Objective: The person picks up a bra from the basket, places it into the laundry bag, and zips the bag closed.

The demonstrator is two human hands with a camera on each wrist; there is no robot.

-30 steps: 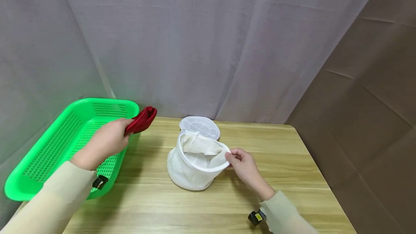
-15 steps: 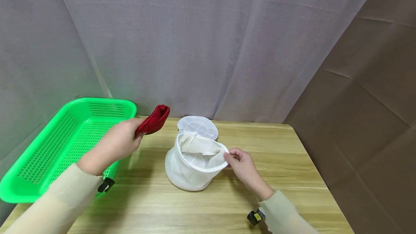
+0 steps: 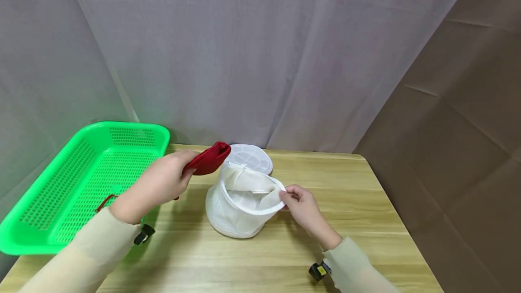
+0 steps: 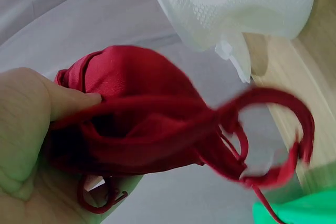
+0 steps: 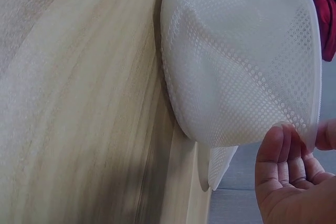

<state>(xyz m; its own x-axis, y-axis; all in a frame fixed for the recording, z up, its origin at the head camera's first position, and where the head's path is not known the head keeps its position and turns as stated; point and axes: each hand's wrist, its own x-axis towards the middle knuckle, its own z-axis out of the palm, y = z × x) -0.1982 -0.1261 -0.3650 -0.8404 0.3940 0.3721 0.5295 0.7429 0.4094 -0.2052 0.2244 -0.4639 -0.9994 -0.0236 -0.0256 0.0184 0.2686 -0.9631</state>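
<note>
My left hand (image 3: 164,181) grips a folded red bra (image 3: 210,159) between thumb and fingers, above the table and just left of the bag's mouth. In the left wrist view, straps and a small hook dangle from the bra (image 4: 139,77). A white mesh laundry bag (image 3: 238,220) stands on the table with its mouth uncovered and tilted toward me. Its round lid (image 3: 252,157) is folded back behind it. My right hand (image 3: 304,209) pinches the bag's right rim; the right wrist view has thumb and fingers on the mesh edge.
A green perforated plastic basket (image 3: 40,171) sits at the left, partly behind my left forearm. The wooden table (image 3: 350,202) meets a grey curtain (image 3: 203,58) at the back and a brown cloth wall (image 3: 460,148) at the right.
My left hand has carried the bra rightward from over the basket's edge to beside the bag, and its straps now trail over the basket. My right hand has kept its pinch on the rim.
</note>
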